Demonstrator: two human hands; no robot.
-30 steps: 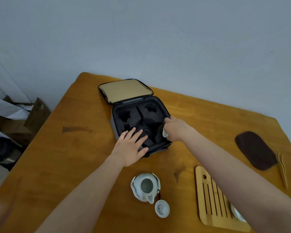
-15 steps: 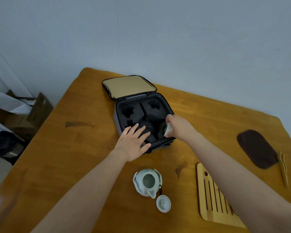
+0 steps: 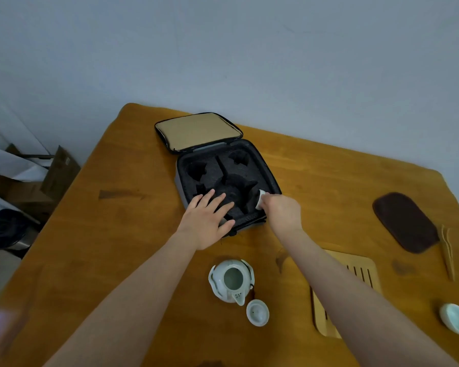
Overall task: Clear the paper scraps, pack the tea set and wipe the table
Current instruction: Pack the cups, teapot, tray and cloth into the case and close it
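Across the orange-brown wooden desk (image 3: 117, 247), set against a plain pale wall (image 3: 249, 62), the tea things are spread wide. Off the left edge, cardboard boxes (image 3: 24, 192) sit on the floor beside a dark bundle (image 3: 3, 229). Back on the desk, the open tea case (image 3: 265, 170) lies toward the far side, its tan-lined case lid (image 3: 199, 132) flat behind it, black foam slots showing. Left hand (image 3: 208, 219) lies on the foam's near-left corner, grip apart, fingers straight and flat. Right hand (image 3: 282, 211) is at the case's near-right edge, grip clamped on a small white cup (image 3: 260, 200), tilted at a foam slot's rim. Closer in, the white teapot (image 3: 232, 280) stands uncovered, its teapot lid (image 3: 257, 312) just beside the spout. The right forearm crosses the bamboo tray (image 3: 361, 268), hiding much of it. Far right: a brown cloth (image 3: 406, 222), wooden tongs (image 3: 447, 250) beside it, and a second cup (image 3: 456, 319) near the desk's edge.
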